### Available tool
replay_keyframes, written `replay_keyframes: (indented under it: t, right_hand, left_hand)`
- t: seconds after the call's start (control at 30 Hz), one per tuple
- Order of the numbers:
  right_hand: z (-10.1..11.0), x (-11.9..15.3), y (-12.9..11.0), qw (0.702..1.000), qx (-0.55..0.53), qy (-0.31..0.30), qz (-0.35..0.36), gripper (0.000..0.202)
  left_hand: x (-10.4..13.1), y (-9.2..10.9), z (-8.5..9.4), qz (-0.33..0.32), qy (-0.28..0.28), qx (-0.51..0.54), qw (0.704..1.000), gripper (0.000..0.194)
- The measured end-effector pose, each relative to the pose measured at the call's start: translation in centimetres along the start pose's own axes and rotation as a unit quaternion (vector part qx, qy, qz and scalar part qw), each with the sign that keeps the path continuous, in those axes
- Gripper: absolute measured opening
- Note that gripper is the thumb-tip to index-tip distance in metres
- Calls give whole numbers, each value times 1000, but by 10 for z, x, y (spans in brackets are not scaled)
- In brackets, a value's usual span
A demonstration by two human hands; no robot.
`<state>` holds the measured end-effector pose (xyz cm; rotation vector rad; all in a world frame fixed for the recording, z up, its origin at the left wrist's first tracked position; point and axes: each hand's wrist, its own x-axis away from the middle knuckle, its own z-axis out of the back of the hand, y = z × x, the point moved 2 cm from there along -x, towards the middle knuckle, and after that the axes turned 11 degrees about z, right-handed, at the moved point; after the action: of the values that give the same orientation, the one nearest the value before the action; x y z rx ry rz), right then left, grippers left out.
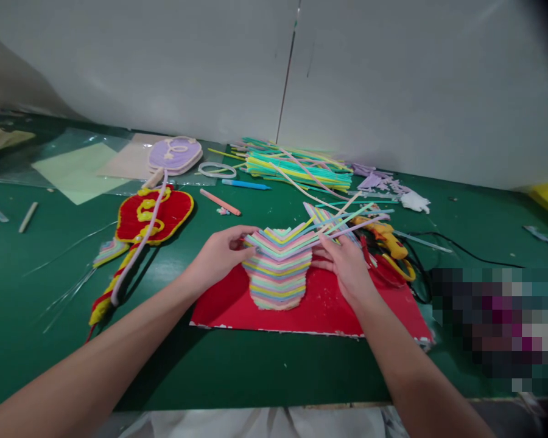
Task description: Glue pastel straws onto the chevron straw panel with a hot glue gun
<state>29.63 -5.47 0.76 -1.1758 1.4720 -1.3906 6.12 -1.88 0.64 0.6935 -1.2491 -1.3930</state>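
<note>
A striped pastel piece made of pipe cleaners (277, 280) is held up a little over a red board (219, 307). Its stripes bend in a V near the top, and loose pipe cleaner ends fan out to the upper right. My left hand (223, 252) pinches the piece's upper left edge between thumb and fingers. At the right edge, my right hand (344, 261) grips the piece where the loose ends start, some fingers behind it. An orange-yellow glue gun (383, 237) lies just beyond my right hand.
A bundle of pipe cleaners (296, 170) lies along the back. On the left are a red fan-shaped piece (132, 216) and a purple one (173, 155). A blue pen (246, 184) and a pink stick (220, 202) lie mid-table. A black cord (470, 248) runs right.
</note>
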Motion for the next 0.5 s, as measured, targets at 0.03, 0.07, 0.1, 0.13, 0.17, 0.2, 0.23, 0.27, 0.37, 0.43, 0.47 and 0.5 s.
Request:
replay_keyframes:
  t: [0.03,0.07,0.1,0.13,0.17,0.2,0.23,0.27,0.37,0.43,0.47,0.5]
  right_hand:
    - [1,0,0,1000,3,3,3,41]
    - [1,-1,-1,1000,8,5,6,41]
    - [2,-1,-1,1000,15,8,11,41]
    - [3,-2,0,999,26,14,19,41]
    - [5,-3,0,999,40,21,29,41]
    - [7,-4,1,997,56,31,44,40]
    - [9,-5,2,995,69,44,60,40]
    - [11,-6,4,992,78,58,77,40]
    - [14,-9,7,987,66,96,108,39]
    - [14,-10,9,987,40,110,111,37]
    - [13,-10,8,987,26,110,112,36]
    - [11,-9,8,987,13,108,116,35]
  left_hand:
    - [-1,0,0,-2,0,-1,1000,43]
    - [-1,-1,1,-2,-1,-3,1000,43]
    - [-2,-1,1,0,-2,-7,1000,43]
    - [-2,-1,1,1,-3,-13,1000,43]
    - [-2,-2,1,1,-4,-19,1000,43]
    - [-2,-2,1,0,-4,-25,1000,42]
    - [-2,-2,0,-2,-4,-31,1000,42]
    - [-2,-2,0,-4,-2,-36,999,41]
    - [-1,-2,0,-3,8,-58,998,42]
    - [-1,-2,1,-3,18,-72,997,42]
    - [0,-1,1,-10,23,-83,996,41]
    - [0,-1,2,-24,30,-97,995,40]
